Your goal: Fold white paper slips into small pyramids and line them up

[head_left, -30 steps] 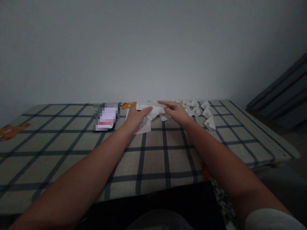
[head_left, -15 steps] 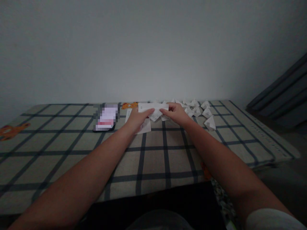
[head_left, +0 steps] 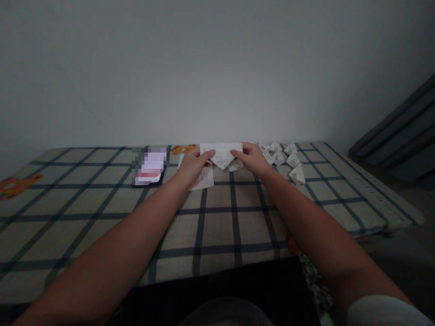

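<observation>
The sheet (head_left: 221,151) looks like matt paper, the cover (head_left: 217,230) matt cloth, the wall (head_left: 217,72) smooth.

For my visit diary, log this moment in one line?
left hand: holds folded paper | right hand: holds its other side | phone: at left | folded pieces: at right

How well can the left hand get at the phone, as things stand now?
Probably yes: nothing visible blocks the left hand from the phone, but that hand would first have to loosen its grip on the folded paper.
</observation>
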A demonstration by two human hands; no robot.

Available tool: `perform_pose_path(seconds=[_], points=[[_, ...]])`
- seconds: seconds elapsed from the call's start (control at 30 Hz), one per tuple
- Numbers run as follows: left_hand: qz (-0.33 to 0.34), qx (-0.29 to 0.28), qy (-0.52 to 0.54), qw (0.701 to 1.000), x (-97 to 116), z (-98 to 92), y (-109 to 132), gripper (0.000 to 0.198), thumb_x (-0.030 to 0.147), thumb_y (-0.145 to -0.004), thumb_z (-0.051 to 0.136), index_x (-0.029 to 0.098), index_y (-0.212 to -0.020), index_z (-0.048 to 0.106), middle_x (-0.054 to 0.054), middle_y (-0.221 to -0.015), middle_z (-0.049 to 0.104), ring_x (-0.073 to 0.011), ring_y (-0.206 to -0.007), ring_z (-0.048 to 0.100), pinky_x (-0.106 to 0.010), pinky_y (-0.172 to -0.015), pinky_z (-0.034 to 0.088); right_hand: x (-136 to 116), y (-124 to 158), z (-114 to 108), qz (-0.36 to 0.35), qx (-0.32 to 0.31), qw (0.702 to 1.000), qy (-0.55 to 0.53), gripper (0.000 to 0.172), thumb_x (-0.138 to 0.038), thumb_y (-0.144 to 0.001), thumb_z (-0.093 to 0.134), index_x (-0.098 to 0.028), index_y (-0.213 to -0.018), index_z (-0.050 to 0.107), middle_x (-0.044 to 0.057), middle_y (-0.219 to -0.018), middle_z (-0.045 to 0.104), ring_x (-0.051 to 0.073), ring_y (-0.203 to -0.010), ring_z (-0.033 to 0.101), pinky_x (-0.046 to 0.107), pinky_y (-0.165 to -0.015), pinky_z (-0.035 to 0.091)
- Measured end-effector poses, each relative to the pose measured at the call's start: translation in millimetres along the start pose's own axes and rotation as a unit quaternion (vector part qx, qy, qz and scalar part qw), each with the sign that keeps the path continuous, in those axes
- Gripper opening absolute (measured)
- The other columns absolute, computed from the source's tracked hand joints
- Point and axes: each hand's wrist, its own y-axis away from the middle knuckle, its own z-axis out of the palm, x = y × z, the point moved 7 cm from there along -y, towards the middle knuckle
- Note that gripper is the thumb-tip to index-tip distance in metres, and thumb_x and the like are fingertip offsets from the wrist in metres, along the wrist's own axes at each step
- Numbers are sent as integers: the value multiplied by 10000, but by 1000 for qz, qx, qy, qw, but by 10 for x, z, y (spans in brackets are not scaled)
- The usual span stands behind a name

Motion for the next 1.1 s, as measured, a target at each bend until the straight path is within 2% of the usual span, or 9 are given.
perform_pose_path(seconds=[0.13, 0.27, 0.43, 0.57, 0.67, 0.77, 0.9, 1.1], points=[[25, 9, -63, 998, 73, -73, -38, 219, 368, -691, 715, 154, -672, 671, -14, -669, 645, -111, -607, 561, -207, -546, 406, 16, -13, -49, 18, 24, 1000, -4, 296, -396, -735, 645, -129, -853, 693, 43, -808, 691, 134, -693, 586, 249, -637, 441], [14, -2, -49, 999, 85, -52, -43, 179, 333, -735, 655, 157, -702, 670, -19, -698, 658, -118, -637, 585, -209, -567, 429, -16, -12, -77, 27, 43, 998, -29, 275, -367, -715, 651, -130, -849, 694, 49, -840, 706, 137, -713, 595, 250, -648, 448], [1, -30, -23, 999, 74, -7, -43, 198, 337, -775, 602, 152, -790, 670, -46, -788, 675, -133, -687, 604, -217, -570, 443, -29, -20, -102, 36, 57, 997, -44, 235, -351, -698, 656, -131, -777, 679, 40, -766, 694, 131, -673, 585, 252, -632, 447], [-11, -27, 1, 1000, 38, -16, -54, 216, 349, -781, 600, 154, -834, 673, -52, -817, 669, -127, -669, 590, -218, -552, 436, 9, -22, -106, 41, 57, 997, -37, 256, -372, -701, 656, -131, -783, 680, 45, -768, 692, 135, -680, 585, 257, -634, 449], [-11, -28, -11, 999, 23, -18, -48, 223, 357, -722, 684, 158, -823, 685, -45, -811, 673, -118, -660, 577, -209, -545, 416, 31, -18, -84, 32, 40, 998, -26, 292, -395, -718, 646, -132, -839, 691, 59, -839, 702, 142, -718, 595, 260, -649, 452], [-10, -25, -39, 999, 20, -36, -40, 238, 360, -681, 726, 153, -796, 701, -51, -795, 685, -120, -657, 573, -219, -564, 417, 37, -11, -65, 18, 24, 1000, 7, 309, -416, -734, 638, -133, -843, 696, 54, -822, 696, 140, -708, 590, 256, -637, 442], [2, -11, -65, 998, 39, -75, -48, 205, 351, -701, 703, 153, -757, 713, -48, -757, 685, -117, -638, 568, -228, -576, 421, 23, -8, -75, 11, 26, 999, 21, 303, -413, -737, 638, -134, -837, 698, 47, -796, 688, 138, -697, 585, 255, -631, 438], [1, -39, -44, 998, 53, -24, -54, 159, 318, -713, 684, 165, -751, 705, -33, -770, 679, -122, -688, 588, -215, -594, 433, 13, -22, -110, 25, 52, 998, -1, 265, -367, -728, 640, -125, -824, 695, 49, -807, 701, 138, -699, 592, 252, -640, 443]])
